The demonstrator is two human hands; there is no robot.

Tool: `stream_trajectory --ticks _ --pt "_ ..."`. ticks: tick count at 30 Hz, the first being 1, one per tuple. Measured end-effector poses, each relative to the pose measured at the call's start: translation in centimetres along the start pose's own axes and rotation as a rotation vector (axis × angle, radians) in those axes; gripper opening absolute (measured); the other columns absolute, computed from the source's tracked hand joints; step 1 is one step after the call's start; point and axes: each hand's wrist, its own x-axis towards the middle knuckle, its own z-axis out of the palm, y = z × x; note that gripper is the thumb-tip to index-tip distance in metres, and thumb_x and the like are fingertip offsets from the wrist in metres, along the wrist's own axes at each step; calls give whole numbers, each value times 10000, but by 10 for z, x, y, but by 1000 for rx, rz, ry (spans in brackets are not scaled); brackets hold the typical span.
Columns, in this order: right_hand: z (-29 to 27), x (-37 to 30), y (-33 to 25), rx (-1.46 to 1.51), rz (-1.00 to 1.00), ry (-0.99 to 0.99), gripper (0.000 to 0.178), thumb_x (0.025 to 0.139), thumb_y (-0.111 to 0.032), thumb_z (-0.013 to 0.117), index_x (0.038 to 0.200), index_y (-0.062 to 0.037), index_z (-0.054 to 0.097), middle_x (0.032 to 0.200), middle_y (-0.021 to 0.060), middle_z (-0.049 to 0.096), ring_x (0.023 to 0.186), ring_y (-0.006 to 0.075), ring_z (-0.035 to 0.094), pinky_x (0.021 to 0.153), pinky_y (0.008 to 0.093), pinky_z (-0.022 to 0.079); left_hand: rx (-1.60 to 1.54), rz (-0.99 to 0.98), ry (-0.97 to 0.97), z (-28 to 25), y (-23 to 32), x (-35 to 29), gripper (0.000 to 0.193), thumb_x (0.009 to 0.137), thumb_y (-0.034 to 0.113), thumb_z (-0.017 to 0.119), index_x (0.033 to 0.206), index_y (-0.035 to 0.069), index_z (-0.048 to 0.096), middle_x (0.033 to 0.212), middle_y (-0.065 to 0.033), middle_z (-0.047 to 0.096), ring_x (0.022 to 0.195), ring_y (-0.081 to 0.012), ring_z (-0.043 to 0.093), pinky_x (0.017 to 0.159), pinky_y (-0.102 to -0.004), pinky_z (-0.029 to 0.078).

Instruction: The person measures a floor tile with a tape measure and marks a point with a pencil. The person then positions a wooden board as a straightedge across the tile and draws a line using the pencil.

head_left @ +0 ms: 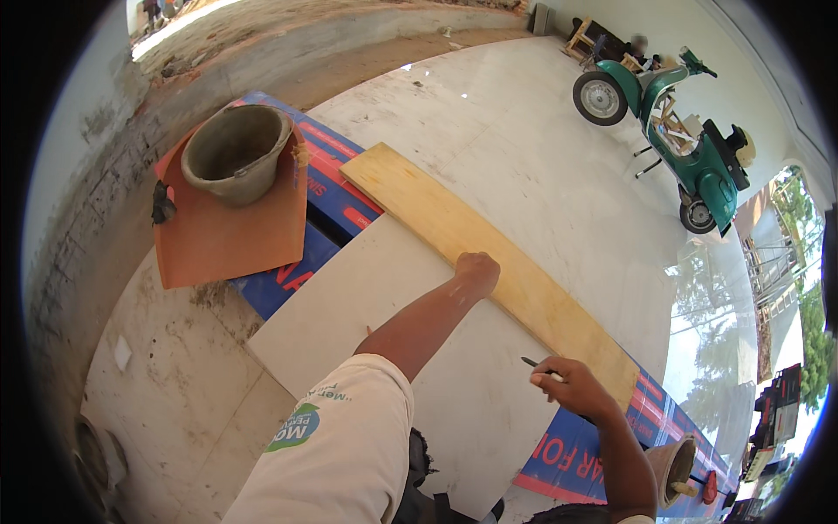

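A long yellowish wooden plank point(559, 319) lies slantwise along the far edge of a large pale tile point(375, 301). My left hand point(477, 274) is closed at the plank's near edge, pressing on it; the fingertips are hidden beneath the knuckles. Over the right part of the tile, my right hand point(578, 387) pinches a dark-tipped pen point(530, 361). The pen's tip points left and shows apart from the plank.
Blue and red cartons point(271, 293) lie under the tile. At left, a grey bucket point(236, 166) stands on an orange-brown sheet point(227, 240). Another bucket point(674, 467) with tools is at lower right. A green scooter point(668, 144) stands beyond on the pale floor.
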Motion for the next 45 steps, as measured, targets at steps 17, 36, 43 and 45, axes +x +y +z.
stream_trajectory --ticks 17,36,43,45 --pt "182 238 -100 105 -647 610 227 924 -122 571 1120 -8 582 869 165 649 795 309 644 714 379 505 227 -139 -188 -16 28 29 483 663 154 779 1121 41 672 1217 -188 577 1164 -366 525 633 -402 557" --pt "183 316 -127 -67 -702 680 227 904 -148 578 1094 -24 566 857 145 659 767 326 623 679 440 446 219 -86 -322 -30 30 43 541 630 156 791 1133 8 659 1205 -210 574 1172 -403 502 649 -431 572" --pt "178 292 -110 -225 -665 776 226 908 -173 586 1077 -23 579 795 126 658 695 291 627 660 409 446 207 -105 -286 -33 30 38 530 624 174 802 1116 28 669 1170 -205 599 1162 -380 517 636 -417 574" --pt "176 277 -104 -232 -621 748 227 911 -162 583 1085 -16 577 828 138 664 718 296 632 675 406 451 176 -125 -268 -32 26 37 522 622 172 804 1105 28 672 1163 -207 603 1157 -374 524 632 -405 574"
